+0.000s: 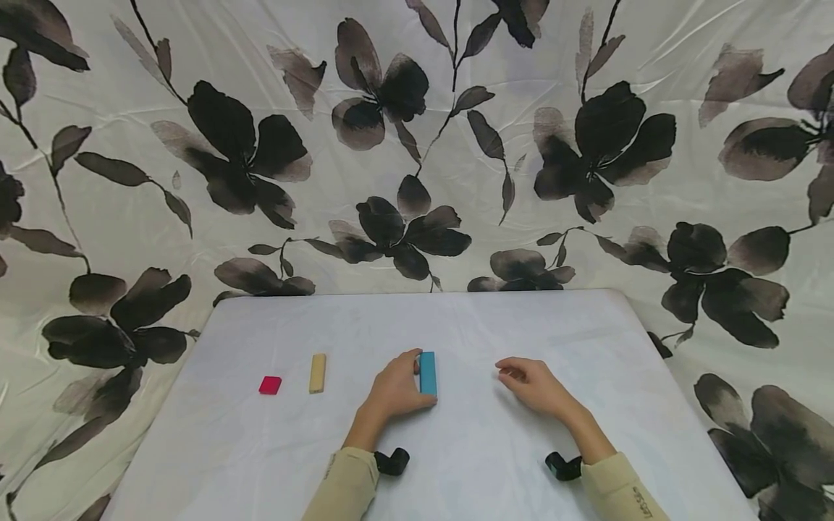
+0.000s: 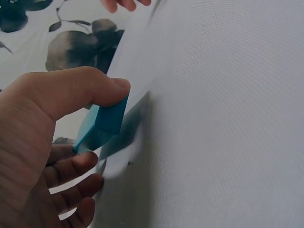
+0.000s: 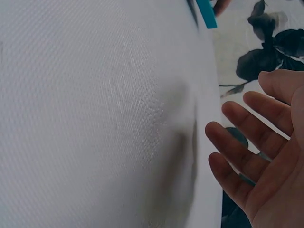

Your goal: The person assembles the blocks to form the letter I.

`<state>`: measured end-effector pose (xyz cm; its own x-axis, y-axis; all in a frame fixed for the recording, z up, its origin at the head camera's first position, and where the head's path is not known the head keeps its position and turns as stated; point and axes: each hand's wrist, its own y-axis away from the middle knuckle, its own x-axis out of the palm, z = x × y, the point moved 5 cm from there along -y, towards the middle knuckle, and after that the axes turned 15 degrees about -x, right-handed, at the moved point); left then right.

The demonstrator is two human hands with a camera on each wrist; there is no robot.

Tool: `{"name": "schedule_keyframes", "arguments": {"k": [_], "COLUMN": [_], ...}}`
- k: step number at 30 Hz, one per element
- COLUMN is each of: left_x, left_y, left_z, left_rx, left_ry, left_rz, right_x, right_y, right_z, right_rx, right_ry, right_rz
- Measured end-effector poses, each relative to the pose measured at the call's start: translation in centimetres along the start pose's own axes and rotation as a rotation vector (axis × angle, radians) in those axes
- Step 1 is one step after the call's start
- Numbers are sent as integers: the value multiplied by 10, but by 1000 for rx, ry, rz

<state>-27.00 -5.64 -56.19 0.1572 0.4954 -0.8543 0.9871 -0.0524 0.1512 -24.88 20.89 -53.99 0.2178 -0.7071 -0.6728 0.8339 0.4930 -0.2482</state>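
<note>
My left hand [image 1: 399,387] pinches a blue rectangular block [image 1: 427,374] between thumb and fingers. In the left wrist view the thumb presses one end of the blue block [image 2: 102,124], with a fingertip at the other end and a shadow on the table beside it. To the right, my right hand [image 1: 533,386] holds nothing; in the right wrist view its fingers [image 3: 247,137] are loosely spread. Left of my left hand lie a yellow rectangular block [image 1: 317,373] and, farther left, a smaller red block [image 1: 270,385].
A white-covered table [image 1: 482,463] carries the blocks. Behind and around it hangs or lies a pale cloth [image 1: 495,181] with dark flowers. Black devices are strapped at the left wrist [image 1: 392,462] and right wrist [image 1: 563,467].
</note>
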Motion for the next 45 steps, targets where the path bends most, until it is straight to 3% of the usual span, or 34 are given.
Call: {"name": "schedule_keyframes", "arguments": {"k": [9, 24, 32, 45], "left_x": [2, 8, 8, 14], "left_y": [-4, -4, -7, -9], "left_z": [-10, -12, -11, -4], "left_rx": [3, -3, -2, -6], "left_ry": [5, -27, -30, 6], "left_rz": [6, 3, -18, -16], "right_x": [-13, -31, -20, 17], "right_y": [6, 22, 19, -3], "right_z": [-8, -14, -13, -1], "right_rx": [79, 65, 45, 0], "right_ry": [-11, 10, -44, -160], "right_rz": [-61, -135, -173, -169]}}
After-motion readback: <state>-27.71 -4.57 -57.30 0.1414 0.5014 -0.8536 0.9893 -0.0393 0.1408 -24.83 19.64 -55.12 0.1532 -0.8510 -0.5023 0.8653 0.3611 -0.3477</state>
